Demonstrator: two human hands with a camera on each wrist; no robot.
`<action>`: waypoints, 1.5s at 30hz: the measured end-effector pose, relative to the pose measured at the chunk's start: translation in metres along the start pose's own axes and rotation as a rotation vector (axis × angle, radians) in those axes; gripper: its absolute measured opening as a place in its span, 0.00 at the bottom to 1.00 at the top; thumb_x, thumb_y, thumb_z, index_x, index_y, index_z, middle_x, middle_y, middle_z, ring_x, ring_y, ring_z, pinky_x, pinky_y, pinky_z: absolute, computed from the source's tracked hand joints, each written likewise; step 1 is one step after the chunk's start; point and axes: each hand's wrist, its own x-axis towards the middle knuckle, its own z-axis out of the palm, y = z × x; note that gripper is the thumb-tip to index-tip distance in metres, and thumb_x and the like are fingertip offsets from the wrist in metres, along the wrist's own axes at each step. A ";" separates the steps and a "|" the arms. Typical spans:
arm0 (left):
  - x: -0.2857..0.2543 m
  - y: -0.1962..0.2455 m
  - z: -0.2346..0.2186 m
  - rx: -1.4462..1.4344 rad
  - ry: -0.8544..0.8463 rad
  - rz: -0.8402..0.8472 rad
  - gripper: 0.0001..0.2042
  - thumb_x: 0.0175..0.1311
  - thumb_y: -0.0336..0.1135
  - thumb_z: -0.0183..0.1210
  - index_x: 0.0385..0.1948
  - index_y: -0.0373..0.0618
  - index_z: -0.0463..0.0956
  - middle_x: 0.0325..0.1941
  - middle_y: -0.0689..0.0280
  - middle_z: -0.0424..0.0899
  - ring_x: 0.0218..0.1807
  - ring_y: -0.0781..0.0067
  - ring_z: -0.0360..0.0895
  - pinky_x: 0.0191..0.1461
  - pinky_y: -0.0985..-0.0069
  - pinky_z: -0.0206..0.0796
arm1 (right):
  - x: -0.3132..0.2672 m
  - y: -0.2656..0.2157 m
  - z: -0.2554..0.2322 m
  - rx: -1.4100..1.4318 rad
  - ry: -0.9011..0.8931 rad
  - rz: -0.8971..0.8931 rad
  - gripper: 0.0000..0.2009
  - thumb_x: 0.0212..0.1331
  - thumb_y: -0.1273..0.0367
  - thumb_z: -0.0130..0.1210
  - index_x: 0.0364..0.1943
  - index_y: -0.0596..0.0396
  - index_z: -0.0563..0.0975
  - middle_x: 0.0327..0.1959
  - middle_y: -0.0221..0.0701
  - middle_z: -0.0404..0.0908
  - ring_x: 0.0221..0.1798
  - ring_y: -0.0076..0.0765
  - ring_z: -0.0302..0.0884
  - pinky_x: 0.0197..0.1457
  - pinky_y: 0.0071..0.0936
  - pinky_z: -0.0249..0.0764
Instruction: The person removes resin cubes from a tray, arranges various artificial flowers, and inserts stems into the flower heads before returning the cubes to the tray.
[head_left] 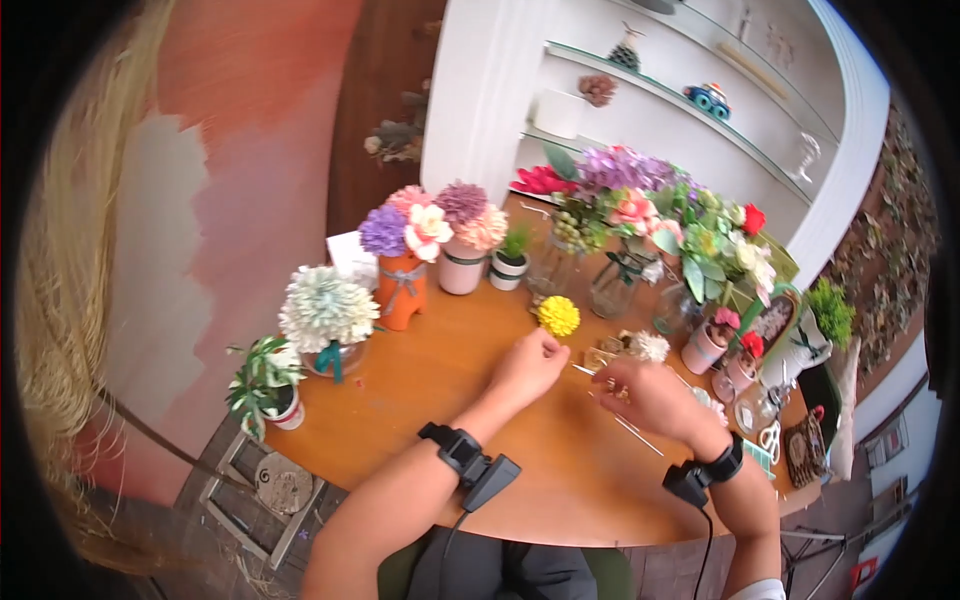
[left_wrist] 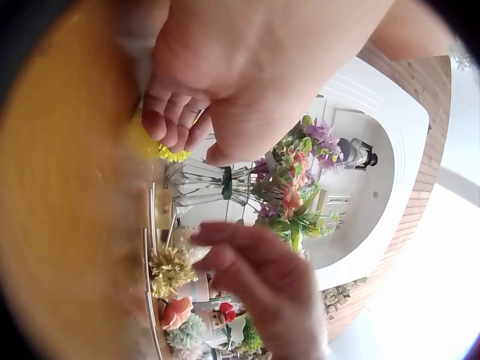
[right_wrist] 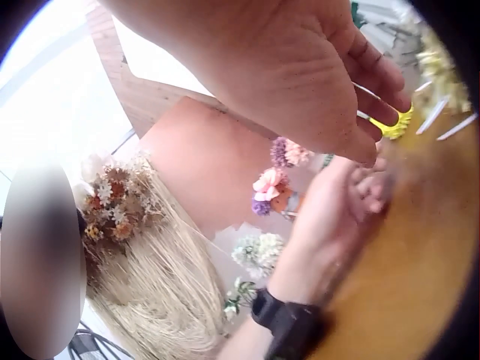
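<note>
On the wooden table, a yellow pompom flower (head_left: pixel 558 316) sits just beyond the fingertips of my left hand (head_left: pixel 528 365). In the left wrist view, that hand's fingers (left_wrist: pixel 177 120) curl loosely with the thumb apart, overlapping the yellow flower (left_wrist: pixel 174 155). My right hand (head_left: pixel 655 400) hovers to the right over thin sticks (head_left: pixel 630 432), palm inward. From the left wrist view, the right hand's thumb and forefinger (left_wrist: pixel 214 234) show a gap with nothing between them. A white flower (head_left: pixel 648 346) and a pale yellow flower (left_wrist: pixel 171 271) lie near the right hand.
Vases of artificial flowers line the back: an orange vase (head_left: pixel 400 300), a pink vase (head_left: pixel 462 270) and glass jars (head_left: pixel 615 290). At the left stand a pale pompom bouquet (head_left: pixel 328 308) and a potted plant (head_left: pixel 265 385). White scissors (head_left: pixel 770 440) and small pink pots (head_left: pixel 705 347) are at the right.
</note>
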 end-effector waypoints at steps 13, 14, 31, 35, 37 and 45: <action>-0.009 0.004 0.000 0.067 -0.155 0.106 0.11 0.68 0.38 0.61 0.37 0.37 0.81 0.27 0.72 0.80 0.27 0.86 0.72 0.30 0.83 0.65 | -0.060 0.059 0.047 0.174 0.313 0.133 0.10 0.58 0.66 0.63 0.35 0.57 0.76 0.36 0.41 0.74 0.39 0.51 0.77 0.43 0.42 0.76; -0.006 0.002 0.000 0.070 -0.168 0.109 0.11 0.68 0.38 0.61 0.37 0.37 0.81 0.27 0.72 0.80 0.27 0.86 0.72 0.30 0.83 0.65 | -0.059 0.063 0.044 0.237 0.318 0.106 0.09 0.58 0.67 0.63 0.35 0.56 0.76 0.35 0.40 0.73 0.38 0.49 0.77 0.43 0.41 0.76; -0.016 0.019 0.005 -0.216 -0.220 -0.017 0.08 0.71 0.34 0.56 0.43 0.40 0.77 0.35 0.69 0.79 0.27 0.88 0.69 0.28 0.87 0.62 | -0.043 0.097 0.052 0.397 0.973 0.128 0.11 0.59 0.75 0.60 0.45 0.60 0.77 0.49 0.44 0.77 0.47 0.54 0.78 0.48 0.37 0.77; -0.034 0.031 0.011 -0.296 -0.243 0.082 0.12 0.74 0.38 0.53 0.48 0.38 0.74 0.34 0.70 0.77 0.30 0.84 0.72 0.29 0.86 0.65 | -0.057 0.065 0.048 0.292 0.965 -0.082 0.11 0.59 0.77 0.61 0.45 0.58 0.80 0.49 0.40 0.79 0.48 0.43 0.81 0.49 0.33 0.78; -0.036 0.035 0.012 -0.476 -0.302 -0.022 0.16 0.76 0.42 0.51 0.50 0.35 0.72 0.37 0.67 0.78 0.33 0.81 0.75 0.31 0.83 0.69 | -0.054 0.052 0.052 0.432 0.840 -0.223 0.11 0.59 0.77 0.61 0.46 0.58 0.80 0.49 0.39 0.80 0.49 0.44 0.80 0.51 0.35 0.77; -0.037 0.030 0.013 -0.412 -0.450 -0.094 0.13 0.65 0.25 0.62 0.50 0.38 0.74 0.48 0.65 0.80 0.52 0.78 0.76 0.57 0.78 0.70 | -0.048 0.045 0.081 0.576 0.488 -0.327 0.10 0.59 0.76 0.59 0.45 0.61 0.80 0.55 0.41 0.78 0.56 0.50 0.77 0.58 0.39 0.74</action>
